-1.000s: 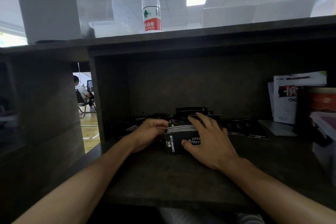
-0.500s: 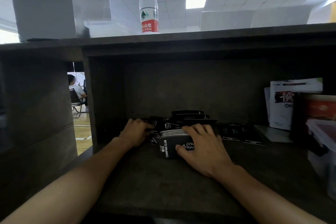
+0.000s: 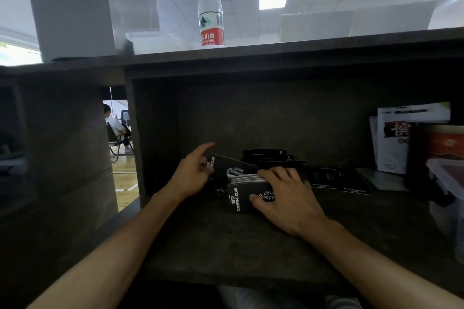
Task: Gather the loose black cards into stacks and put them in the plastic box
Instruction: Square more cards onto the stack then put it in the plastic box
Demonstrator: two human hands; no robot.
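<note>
We are still gathering: our right hand (image 3: 288, 198) grips the card stack (image 3: 247, 192), our left hand (image 3: 193, 170) pinches 1 loose black card (image 3: 229, 167) to add next.

shelf (image 3: 226, 246) is looking like dark matt wood, rough grain. stack of black cards (image 3: 247, 197) is showing matt card stock with white print, pale paper edges on top. loose cards (image 3: 336, 179) are looking the same matt black. water bottle (image 3: 211, 11) is reading as clear glossy plastic, red cap. plastic box (image 3: 449, 198) is looking translucent, smooth. white packet (image 3: 399, 140) is looking like glossy paper.
</note>
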